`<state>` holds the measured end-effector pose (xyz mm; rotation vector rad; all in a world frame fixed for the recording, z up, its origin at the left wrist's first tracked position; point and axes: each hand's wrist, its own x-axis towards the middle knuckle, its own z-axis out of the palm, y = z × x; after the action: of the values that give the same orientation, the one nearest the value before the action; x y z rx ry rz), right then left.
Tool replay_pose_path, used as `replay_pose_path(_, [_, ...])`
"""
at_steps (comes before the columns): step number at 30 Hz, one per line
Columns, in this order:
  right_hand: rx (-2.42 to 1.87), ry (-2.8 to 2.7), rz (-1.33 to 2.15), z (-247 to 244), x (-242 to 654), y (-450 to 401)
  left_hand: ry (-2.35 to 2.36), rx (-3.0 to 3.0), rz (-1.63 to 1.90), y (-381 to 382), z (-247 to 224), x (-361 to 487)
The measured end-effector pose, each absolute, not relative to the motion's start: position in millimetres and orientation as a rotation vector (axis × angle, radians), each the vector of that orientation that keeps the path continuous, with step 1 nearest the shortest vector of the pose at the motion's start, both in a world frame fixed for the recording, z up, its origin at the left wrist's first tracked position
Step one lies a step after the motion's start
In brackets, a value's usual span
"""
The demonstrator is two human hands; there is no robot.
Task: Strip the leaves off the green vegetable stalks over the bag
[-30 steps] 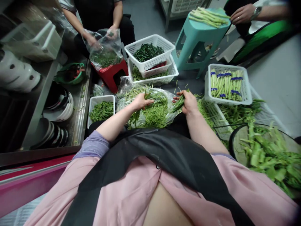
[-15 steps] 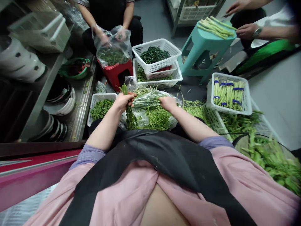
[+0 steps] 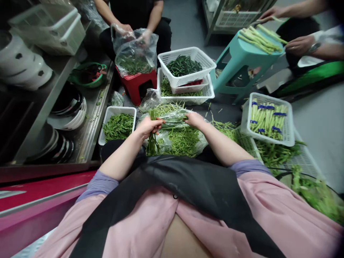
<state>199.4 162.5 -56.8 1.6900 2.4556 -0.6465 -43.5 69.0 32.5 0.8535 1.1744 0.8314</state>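
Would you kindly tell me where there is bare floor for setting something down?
Grey floor shows between the stacked white baskets, the teal stool and the metal shelf. A second floor patch lies right of the white basket of tied stalks. It is crowded around the left hand and right hand, with bunched stems, loose greens and clear plastic close together.

Dim light; deep shadow within left shelving (image 3: 55, 89); edges stretched, lower-right greens (image 3: 318, 193) blurred.

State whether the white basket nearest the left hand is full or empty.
Largely full: the white basket holds leafy greens across most of its width, with bare wall showing at the far end.
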Motion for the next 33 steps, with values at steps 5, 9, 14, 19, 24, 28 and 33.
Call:
replay_pose_path(5, [1.846,2.444,-1.647,11,213,143,1.236,0.876,0.852,84,26,-7])
replay_pose_path(9, [1.64,2.265,-2.218,41,212,115,1.185,1.019,1.017,86,38,19])
replay_pose_path(14, [1.781,2.161,-2.317,8,229,90,1.211,1.052,1.194,86,66,17])
replay_pose_path(19, [2.17,2.229,-1.813,-49,241,77,1.182,1.03,1.25,81,90,1])
replay_pose_path(24, [2.33,2.464,-1.273,-37,234,74,1.183,1.023,1.255,70,98,-7])
replay_pose_path(28, [2.419,2.476,-1.847,0,231,71,1.145,1.022,1.234,66,99,-12])
replay_pose_path(33, [1.774,2.449,-2.47,45,218,60,1.11,1.049,1.196,66,99,-8])
